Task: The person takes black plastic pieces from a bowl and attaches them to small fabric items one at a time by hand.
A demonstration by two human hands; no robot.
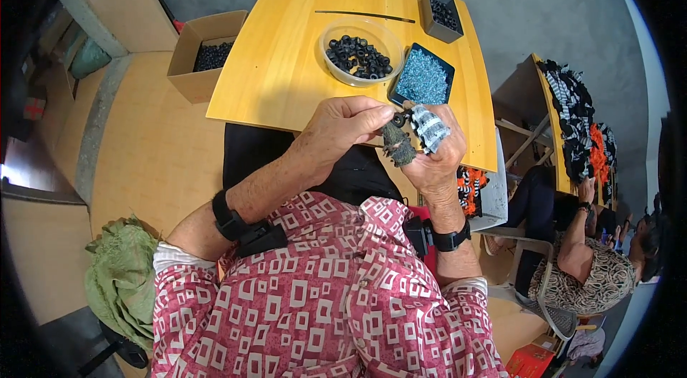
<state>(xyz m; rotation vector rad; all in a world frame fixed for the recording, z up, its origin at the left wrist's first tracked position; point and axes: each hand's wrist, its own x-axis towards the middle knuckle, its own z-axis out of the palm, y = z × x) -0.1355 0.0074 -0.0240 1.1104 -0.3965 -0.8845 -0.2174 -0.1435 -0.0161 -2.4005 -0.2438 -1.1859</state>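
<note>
Close together at the near edge of the table [265, 85], the left hand [347, 124] pinches a dark piece [398, 145] in its fingertips and the right hand [445, 142] grips a striped piece [429, 128] just beside it, with open room beyond the left hand and a bowl [372, 27] and tray [399, 77] just ahead.

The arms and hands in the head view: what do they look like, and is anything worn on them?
They are a person's: the left hand and right hand wear no gloves. Each forearm has a black strap with a dark box at its inner side. Pinkish-red sleeves printed with pale, squarish frames end in whitish cuffs. I see no cables.
</note>
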